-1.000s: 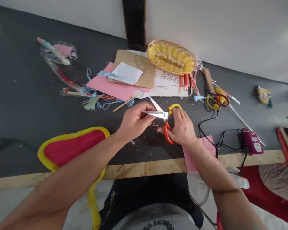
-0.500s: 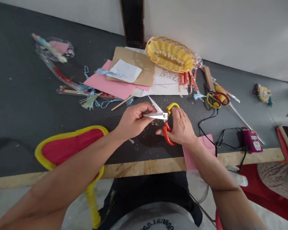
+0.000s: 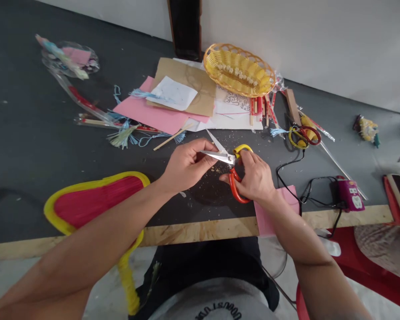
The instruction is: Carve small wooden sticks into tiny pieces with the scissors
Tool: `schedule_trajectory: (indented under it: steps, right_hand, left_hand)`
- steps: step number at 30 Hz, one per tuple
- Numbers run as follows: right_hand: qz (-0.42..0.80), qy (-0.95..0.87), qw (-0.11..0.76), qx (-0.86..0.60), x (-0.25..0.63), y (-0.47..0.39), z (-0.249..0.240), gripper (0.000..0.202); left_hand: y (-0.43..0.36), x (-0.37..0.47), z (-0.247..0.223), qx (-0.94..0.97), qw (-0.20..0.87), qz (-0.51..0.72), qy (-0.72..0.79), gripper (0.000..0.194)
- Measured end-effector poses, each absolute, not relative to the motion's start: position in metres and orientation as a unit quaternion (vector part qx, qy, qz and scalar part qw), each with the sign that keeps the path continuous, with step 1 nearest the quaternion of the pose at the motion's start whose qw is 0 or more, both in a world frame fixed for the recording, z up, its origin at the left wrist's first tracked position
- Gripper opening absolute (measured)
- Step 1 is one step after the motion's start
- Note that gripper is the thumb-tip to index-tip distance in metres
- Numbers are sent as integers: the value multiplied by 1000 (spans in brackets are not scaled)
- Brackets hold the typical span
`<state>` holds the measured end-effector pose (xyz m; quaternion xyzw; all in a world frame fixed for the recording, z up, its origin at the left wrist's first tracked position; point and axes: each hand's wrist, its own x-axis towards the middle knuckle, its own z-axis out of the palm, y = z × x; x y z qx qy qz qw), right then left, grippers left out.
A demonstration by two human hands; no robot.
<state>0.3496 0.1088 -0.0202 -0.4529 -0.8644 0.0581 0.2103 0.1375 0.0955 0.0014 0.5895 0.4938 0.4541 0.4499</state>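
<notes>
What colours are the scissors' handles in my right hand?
One yellow handle, one red-orange handle; best in the head view.

Table (image 3: pixel 70 153) lies open between the magenta panel (image 3: pixel 95 198) and tassels (image 3: pixel 123 137); beyond the scissors (image 3: pixel 229 158), paper (image 3: pixel 143 113) and basket (image 3: pixel 214 67) block; rightward, a cord (image 3: pixel 278 172).

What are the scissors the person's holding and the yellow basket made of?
Scissors: the blades look like metal, smooth and silvery; the handles, one red, one yellow, are probably plastic, being smooth and evenly coloured. Yellow basket: woven, slightly glossy strips, maybe plastic or cane; I can't tell which.
</notes>
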Motion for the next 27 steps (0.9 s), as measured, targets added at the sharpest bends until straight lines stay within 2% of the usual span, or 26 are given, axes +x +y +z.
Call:
schedule_trajectory:
  steps: [3, 13, 18, 27]
  right_hand:
    - [54, -862, 212, -457, 347, 111, -22, 60]
    - [48, -858, 211, -466, 343, 111, -22, 83]
    - [57, -859, 205, -466, 344, 111, -25, 82]
    - [84, -868, 219, -437, 347, 113, -24, 66]
  left_hand:
    - [95, 137, 1, 583, 444, 465, 497, 15]
    - [92, 137, 7, 607, 418, 454, 501, 4]
    - [93, 138, 7, 614, 405, 441, 514, 5]
    - [94, 137, 3, 596, 430, 454, 504, 8]
